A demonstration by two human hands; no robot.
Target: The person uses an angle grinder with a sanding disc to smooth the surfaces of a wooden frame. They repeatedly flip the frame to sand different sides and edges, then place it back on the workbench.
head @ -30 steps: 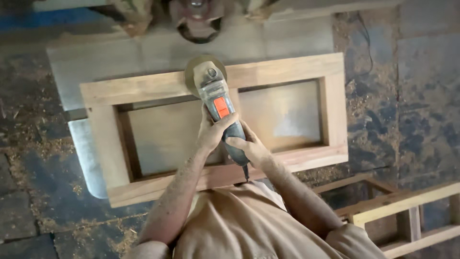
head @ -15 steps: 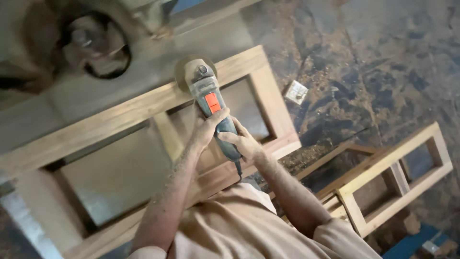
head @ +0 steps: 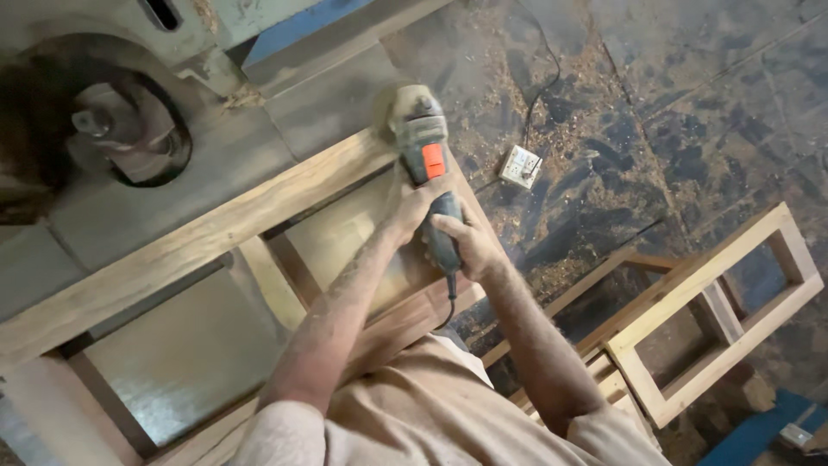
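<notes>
Both hands hold a grey angle grinder (head: 424, 147) with an orange switch. My left hand (head: 410, 205) wraps the body just behind the switch. My right hand (head: 466, 246) grips the dark rear handle, where the cord leaves. The sanding disc rests on the far right corner of a wooden frame (head: 198, 237) with two openings. The frame lies tilted across a grey metal machine table (head: 233, 164). Sawdust coats both forearms.
A round opening with a spindle (head: 112, 129) sits in the machine table at the left. A white wall socket (head: 520, 166) with a cable lies on the sawdust-covered floor. More wooden frames (head: 716, 311) are stacked at the right. A blue object (head: 750, 436) lies at the bottom right.
The view has swung left to right and the frame now looks tilted. The grinder has travelled along the far rail to its right corner. Both hands kept their grip.
</notes>
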